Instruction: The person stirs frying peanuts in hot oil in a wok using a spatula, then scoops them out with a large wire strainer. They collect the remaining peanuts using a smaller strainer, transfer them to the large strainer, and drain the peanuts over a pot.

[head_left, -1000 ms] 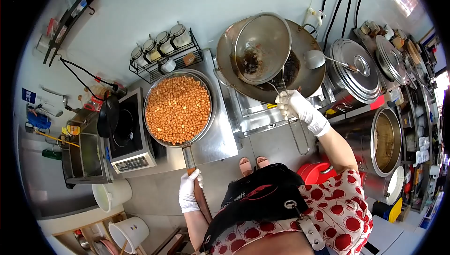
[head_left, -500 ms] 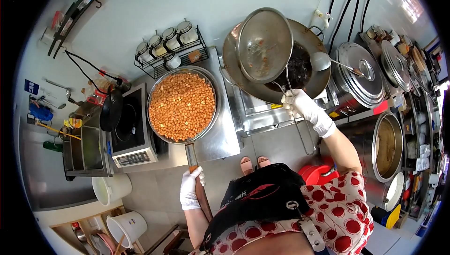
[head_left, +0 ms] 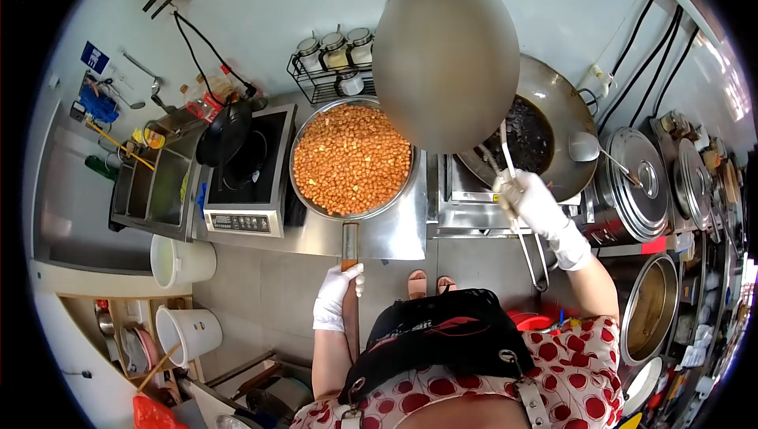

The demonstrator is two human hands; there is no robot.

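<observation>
My gloved left hand (head_left: 338, 299) is closed round the wooden handle (head_left: 352, 314) of a wide round strainer or pan heaped with reddish-brown peanuts (head_left: 351, 161), which rests over the steel counter. Its rim sits on or in a metal bowl. My gloved right hand (head_left: 538, 206) grips the wire handle of a round mesh strainer (head_left: 446, 62). The strainer's head is smeared to a grey-brown oval and hangs raised over the left part of a large wok (head_left: 564, 93). Dark oil (head_left: 530, 133) lies in the wok, and a ladle (head_left: 584, 146) leans on its right side.
Left of the peanuts is an induction cooker (head_left: 249, 168), with a sink (head_left: 166, 180) beyond it. A rack of spice jars (head_left: 335, 58) stands at the wall. Lidded pots (head_left: 636, 172) flank the wok on the right; a deep steel pot (head_left: 649, 307) sits nearer me.
The view has shifted, so the counter sits further right in it. My right hand has raised the mesh strainer nearer the camera. My left hand keeps its hold on the wooden handle.
</observation>
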